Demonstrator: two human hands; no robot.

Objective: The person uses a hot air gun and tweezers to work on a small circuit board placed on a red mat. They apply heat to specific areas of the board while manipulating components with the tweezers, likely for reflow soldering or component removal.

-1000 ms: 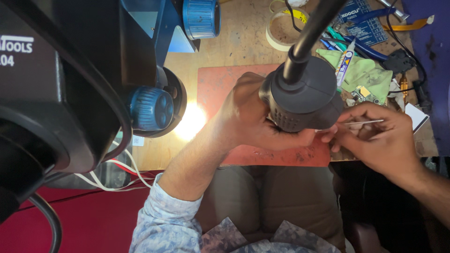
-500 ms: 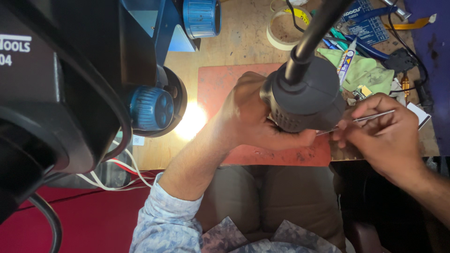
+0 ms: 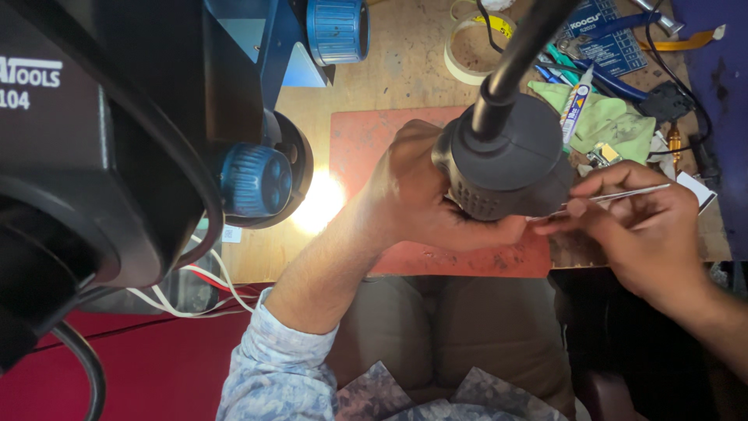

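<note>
Step in hand: fine bench work under a dark round tool head (image 3: 510, 160), likely a hot-air nozzle or lamp, hard to tell from above. Left hand (image 3: 425, 191) is cupped around the head's left and lower side, fingers wrapped and closed on it, steadying it over the red work mat (image 3: 362, 140). Right hand (image 3: 643, 226) comes in from 3 o'clock, thumb and fingers pinched shut on thin metal tweezers (image 3: 615, 196); the tips point toward 9 o'clock and vanish under the tool head's lower right edge. Whatever the tips touch is hidden by the head, so I cannot tell if they hold a part.

Next move, as a judgement: calls for a steady left hand and small, precise tweezer motion, since the work spot is hidden from this view.

Tweezers look slim, silvery, straight and lie nearly level. The tool head is matte black with a ribbed lower rim, hanging from a black stem running up to 12 o'clock.

Around: microscope body (image 3: 101, 156) with blue knob (image 3: 253, 181) at 9 o'clock, bright light spot on the wooden bench (image 3: 405, 70), tape roll (image 3: 467, 47) at 12 o'clock, green cloth (image 3: 612, 125) with a small tube (image 3: 575, 105) at 1 o'clock.
</note>
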